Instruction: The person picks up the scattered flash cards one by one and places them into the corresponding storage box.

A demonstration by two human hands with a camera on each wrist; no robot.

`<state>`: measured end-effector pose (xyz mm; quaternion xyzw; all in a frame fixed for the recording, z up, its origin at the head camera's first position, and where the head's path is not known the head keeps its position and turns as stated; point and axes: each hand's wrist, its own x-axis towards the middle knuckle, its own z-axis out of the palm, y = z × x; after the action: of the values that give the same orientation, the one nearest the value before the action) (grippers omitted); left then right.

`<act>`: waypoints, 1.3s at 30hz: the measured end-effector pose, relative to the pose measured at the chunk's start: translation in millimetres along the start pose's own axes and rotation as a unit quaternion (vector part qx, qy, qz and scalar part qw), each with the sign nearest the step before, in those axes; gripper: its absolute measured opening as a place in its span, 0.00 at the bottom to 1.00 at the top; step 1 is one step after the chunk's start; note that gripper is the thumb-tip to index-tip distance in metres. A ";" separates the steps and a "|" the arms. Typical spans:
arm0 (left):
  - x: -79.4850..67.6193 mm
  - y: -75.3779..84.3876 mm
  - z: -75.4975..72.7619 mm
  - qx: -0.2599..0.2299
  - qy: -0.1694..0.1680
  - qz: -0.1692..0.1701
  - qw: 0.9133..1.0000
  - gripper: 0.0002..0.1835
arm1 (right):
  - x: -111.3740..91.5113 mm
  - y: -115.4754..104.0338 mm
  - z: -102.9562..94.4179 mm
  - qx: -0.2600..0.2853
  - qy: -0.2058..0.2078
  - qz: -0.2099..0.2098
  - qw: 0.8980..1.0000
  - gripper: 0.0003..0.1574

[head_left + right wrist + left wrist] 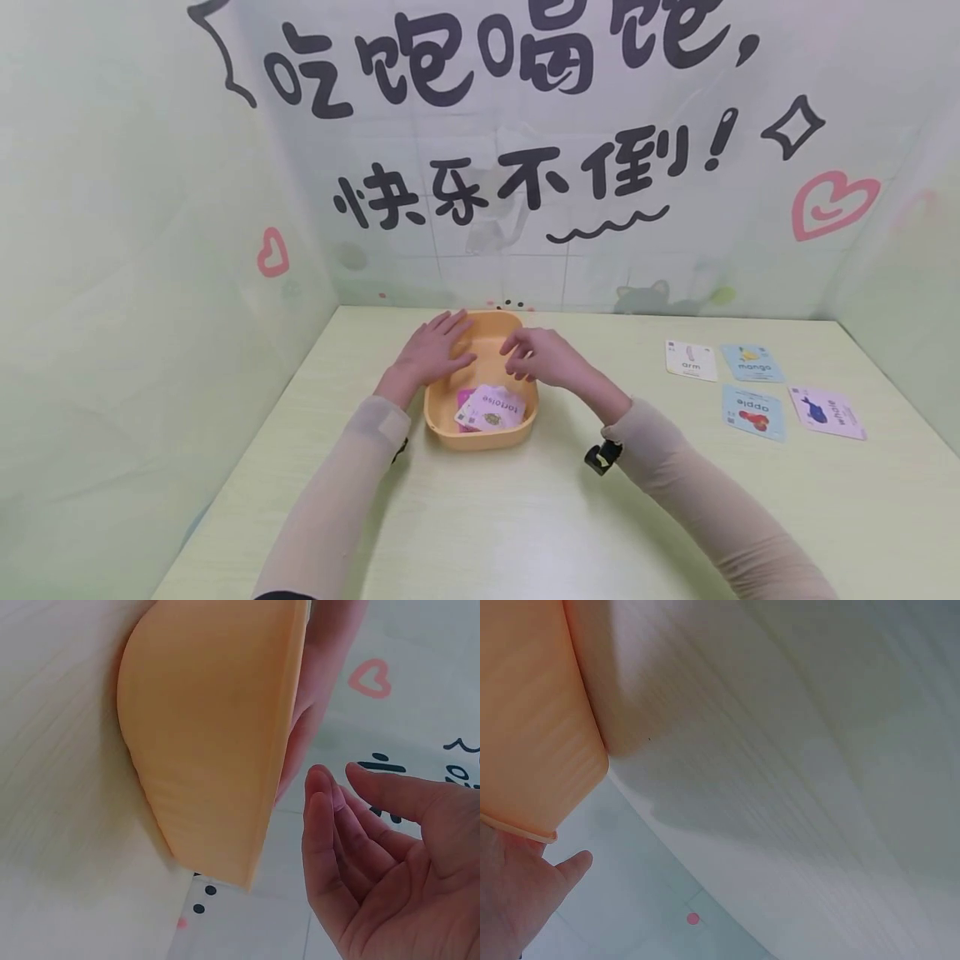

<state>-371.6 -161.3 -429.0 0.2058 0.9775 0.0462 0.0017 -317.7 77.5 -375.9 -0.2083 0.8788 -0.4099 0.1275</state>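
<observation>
An orange plastic basin (480, 442) sits on the table, with a small pile of picture cards at its near end. On top of the pile is a pale card reading "tortoise" (498, 408); a magenta card (464, 397) peeks out beneath. My left hand (431, 350) rests on the basin's left rim, fingers spread and thumb reaching over the inside. Over the right rim hovers my right hand (546, 357), fingers loosely bent. The right wrist view shows nothing between that hand's thumb and fingertips (319, 780), beside the basin wall (210, 742).
To the right on the table lie several cards: "arm" (691, 361), "mango" (752, 363), "apple" (753, 412) and "whale" (827, 412). White printed sheeting (480, 275) rises at the table's back edge and both sides.
</observation>
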 end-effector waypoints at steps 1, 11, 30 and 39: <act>0.7 0.2 0.0 -0.001 0.000 0.000 1.000 0.40 | -0.2 1.2 -0.1 -0.005 0.000 0.002 1.000 0.14; 5.6 -1.0 1.4 -0.004 0.001 0.003 1.000 0.40 | -9.5 23.9 -19.7 -0.026 0.026 0.016 0.999 0.16; 9.2 -10.5 2.2 0.000 0.007 0.013 1.000 0.40 | -73.8 109.0 -96.2 -0.072 0.084 0.063 0.992 0.19; 13.6 -10.0 2.9 -0.001 0.007 0.020 1.000 0.40 | -119.8 145.3 -132.4 -0.138 0.118 0.093 0.979 0.22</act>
<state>-388.0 -164.6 -432.6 0.2253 0.9731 0.0485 -0.0056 -302.5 306.2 -398.3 -0.0916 0.9512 -0.2931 0.0303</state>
